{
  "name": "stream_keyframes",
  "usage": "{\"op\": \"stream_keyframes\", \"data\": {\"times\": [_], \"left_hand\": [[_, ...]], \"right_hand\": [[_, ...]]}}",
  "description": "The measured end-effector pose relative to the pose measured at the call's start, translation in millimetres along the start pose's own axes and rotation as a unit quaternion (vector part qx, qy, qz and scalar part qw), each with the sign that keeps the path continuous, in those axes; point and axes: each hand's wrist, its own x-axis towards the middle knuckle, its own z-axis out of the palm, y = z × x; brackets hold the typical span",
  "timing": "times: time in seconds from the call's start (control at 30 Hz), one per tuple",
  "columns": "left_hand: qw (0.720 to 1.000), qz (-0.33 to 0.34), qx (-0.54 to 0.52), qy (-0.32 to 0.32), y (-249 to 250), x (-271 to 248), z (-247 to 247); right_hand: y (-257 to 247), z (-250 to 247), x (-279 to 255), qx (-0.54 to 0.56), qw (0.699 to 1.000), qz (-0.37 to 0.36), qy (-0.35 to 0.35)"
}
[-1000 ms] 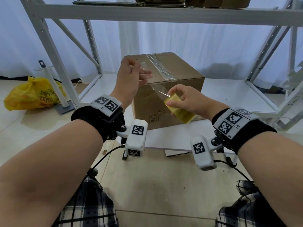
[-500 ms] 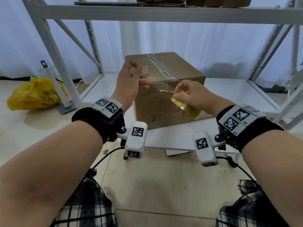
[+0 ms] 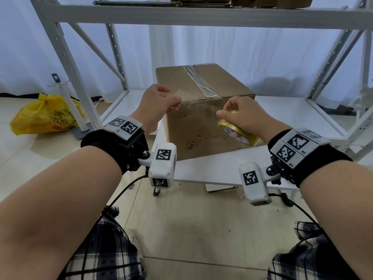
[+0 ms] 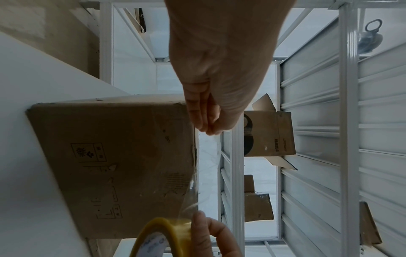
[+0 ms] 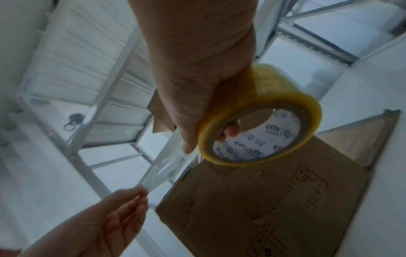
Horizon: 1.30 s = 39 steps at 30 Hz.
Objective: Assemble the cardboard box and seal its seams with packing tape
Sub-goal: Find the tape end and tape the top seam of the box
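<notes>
**Tape stretched across the front of the closed box**

The cardboard box [image 3: 203,110] sat closed on the low white shelf [image 3: 222,168] of a metal rack [image 3: 125,17], a strip of tape already running along its top seam. In front of its upper front edge a clear tape strip [image 5: 162,167] ran between the two hands. The left hand [image 3: 159,102] pinched the strip's free end between thumb and fingertips. The right hand [image 3: 244,116] gripped the yellowish tape roll [image 3: 238,132], fingers hooked through its core and thumb on the outer winding. A yellow plastic bag [image 3: 44,116] lay on the tiled floor, left of the rack.
</notes>
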Motion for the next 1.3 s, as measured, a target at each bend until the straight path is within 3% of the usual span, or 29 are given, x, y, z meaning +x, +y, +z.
{"op": "stream_keyframes", "data": {"times": [0.2,0.43,0.6,0.8,1.0,1.1,1.2,1.3], "left_hand": [[1.000,-0.021,0.022,-0.002,1.6,0.7,-8.6],[0.999,-0.026,0.027,0.033,2.4,0.3,-28.0],[0.994,-0.054,0.003,0.090,-1.3,0.9,-40.8],[0.984,-0.085,-0.043,0.152,-5.4,7.0,-45.7],[0.984,-0.090,-0.061,0.140,-7.5,8.5,-42.2],[0.987,-0.076,-0.033,0.139,-9.9,6.8,-41.6],[0.988,-0.065,-0.011,0.140,-14.6,7.4,-42.7],[0.987,-0.043,0.028,0.151,-14.0,7.7,-37.1]], "right_hand": [[-27.0,-10.1,5.2,-0.184,0.981,-0.037,0.044],[-71.3,-31.5,35.7,-0.296,0.952,-0.074,-0.028],[-76.7,-23.0,55.4,-0.190,0.977,-0.064,-0.077],[-69.4,-8.3,54.2,-0.116,0.989,-0.051,-0.073],[-56.8,-9.6,46.5,-0.054,0.996,-0.049,-0.049],[-62.0,-15.4,38.7,0.013,0.993,-0.065,-0.093],[-65.1,-20.9,36.2,-0.027,0.987,-0.093,-0.132],[-62.2,-20.8,40.3,-0.116,0.980,-0.117,-0.111]]}}
